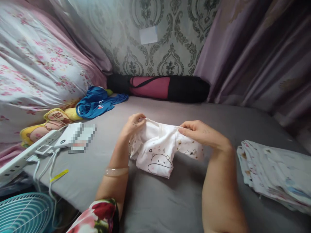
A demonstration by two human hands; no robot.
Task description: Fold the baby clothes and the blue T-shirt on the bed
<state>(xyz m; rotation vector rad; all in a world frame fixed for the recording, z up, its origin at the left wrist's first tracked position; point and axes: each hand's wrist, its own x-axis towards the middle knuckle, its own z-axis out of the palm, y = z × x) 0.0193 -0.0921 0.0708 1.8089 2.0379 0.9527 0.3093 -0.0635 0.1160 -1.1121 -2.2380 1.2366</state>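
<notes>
A small white baby shirt [155, 145] hangs from both hands above the grey bed sheet. Its front carries a line-drawn animal face, and the sleeves have a small dotted print. My left hand [136, 123] pinches the shirt's top edge at the left shoulder. With thumb and fingers closed, my right hand [194, 128] grips the other shoulder, and the printed right sleeve droops below it. The shirt's body sags in loose folds, its lower edge close over the sheet; I cannot tell whether it touches.
Folded baby clothes [272, 174] are stacked at the right. A black and pink long bag [150, 87] lies against the patterned wall. On the left are a blue garment [94, 102], a yellow plush toy [36, 131], a power strip [26, 155] with cables, and a turquoise fan [26, 212].
</notes>
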